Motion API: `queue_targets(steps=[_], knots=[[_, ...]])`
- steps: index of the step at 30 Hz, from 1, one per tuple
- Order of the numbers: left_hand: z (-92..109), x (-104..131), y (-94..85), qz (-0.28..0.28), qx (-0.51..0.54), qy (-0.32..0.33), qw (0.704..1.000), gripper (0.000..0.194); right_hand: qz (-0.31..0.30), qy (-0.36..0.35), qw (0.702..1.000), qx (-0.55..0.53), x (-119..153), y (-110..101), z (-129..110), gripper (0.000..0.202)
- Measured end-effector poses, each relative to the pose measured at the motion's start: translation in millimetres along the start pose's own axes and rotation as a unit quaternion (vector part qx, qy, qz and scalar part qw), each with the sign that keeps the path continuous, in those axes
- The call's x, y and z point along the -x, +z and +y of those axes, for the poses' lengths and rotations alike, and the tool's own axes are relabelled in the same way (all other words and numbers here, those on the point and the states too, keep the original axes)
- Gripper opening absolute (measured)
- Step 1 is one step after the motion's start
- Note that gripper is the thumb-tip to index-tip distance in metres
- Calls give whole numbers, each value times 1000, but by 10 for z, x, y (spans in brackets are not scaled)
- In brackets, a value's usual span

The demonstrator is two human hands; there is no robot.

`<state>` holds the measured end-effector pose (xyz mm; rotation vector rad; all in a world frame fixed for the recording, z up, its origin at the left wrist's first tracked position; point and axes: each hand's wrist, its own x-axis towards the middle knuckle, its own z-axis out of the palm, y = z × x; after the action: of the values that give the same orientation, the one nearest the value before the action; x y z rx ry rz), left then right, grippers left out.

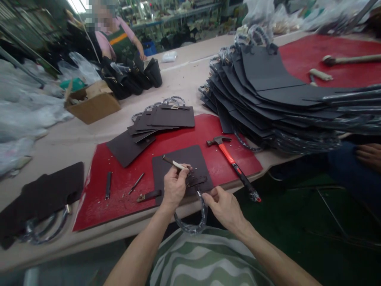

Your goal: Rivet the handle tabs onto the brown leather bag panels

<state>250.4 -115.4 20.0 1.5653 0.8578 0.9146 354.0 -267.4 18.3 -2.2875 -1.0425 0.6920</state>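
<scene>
My left hand is closed around a thin tool with a pale wrapped part and a dark end, over a dark panel on the red mat. My right hand has its fingers bent together at the panel's near right corner, beside a plastic-wrapped handle that hangs over the table edge. Whatever its fingertips may pinch is too small to make out. A dark strap piece lies on the panel between the hands. To the left is a short strap with a metal clasp.
A hammer lies right of the panel. Small metal tools rest on the red mat. Stacked dark panels lie behind, with a large pile at right. Beyond the cardboard box, a person handles dark bags.
</scene>
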Motion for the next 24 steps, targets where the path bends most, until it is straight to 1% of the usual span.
queue_targets(steps=[2, 3, 4, 6, 8, 11, 12, 13, 14, 15, 16, 17, 18, 19, 20, 21, 22, 23, 24], knots=[[67, -42, -160, 9, -11, 12, 1000, 24, -34, 17, 996, -79, -2, 63, 20, 23], [94, -59, -251, 15, -27, 19, 999, 25, -62, 28, 989, -132, -10, 96, 34, 24], [115, -74, -349, 21, -46, 24, 998, 25, -95, 42, 976, -193, -19, 129, 49, 26], [140, -99, -558, 38, -77, 26, 996, 27, -158, 70, 935, -311, -38, 191, 74, 32], [150, -115, -770, 61, -103, 19, 993, 29, -189, 89, 896, -392, -51, 241, 82, 39], [154, -109, -1031, 99, -133, 6, 986, 31, -231, 106, 847, -468, -55, 296, 63, 45], [149, -97, -1089, 109, -132, 2, 985, 32, -241, 105, 836, -482, -52, 307, 51, 45], [139, -78, -1130, 115, -128, -1, 985, 33, -242, 100, 834, -486, -49, 312, 40, 44], [123, -56, -1153, 115, -126, -4, 985, 33, -234, 92, 843, -476, -43, 308, 30, 42], [101, -32, -1161, 111, -128, -7, 986, 32, -221, 82, 861, -451, -36, 295, 22, 37], [74, -8, -1157, 103, -132, -9, 986, 32, -203, 69, 888, -406, -28, 270, 17, 34], [44, 14, -1146, 94, -140, -12, 986, 31, -175, 52, 923, -338, -20, 234, 14, 31], [14, 30, -1133, 88, -147, -15, 985, 30, -134, 28, 959, -249, -14, 188, 10, 30], [-14, 41, -1121, 82, -153, -18, 985, 29, -82, -5, 985, -152, -13, 136, 4, 29], [-36, 45, -1115, 82, -154, -21, 985, 28, -23, -45, 997, -60, -19, 82, -5, 28], [-51, 42, -1118, 84, -153, -22, 984, 28, 33, -88, 995, 13, -36, 29, -19, 26], [-59, 35, -1130, 89, -153, -24, 984, 28, 74, -131, 987, 63, -65, -18, -36, 24], [-60, 24, -1150, 97, -154, -26, 983, 28, 94, -172, 976, 93, -108, -59, -57, 23], [-56, 12, -1177, 107, -159, -29, 981, 28, 98, -210, 966, 111, -161, -92, -80, 23]])
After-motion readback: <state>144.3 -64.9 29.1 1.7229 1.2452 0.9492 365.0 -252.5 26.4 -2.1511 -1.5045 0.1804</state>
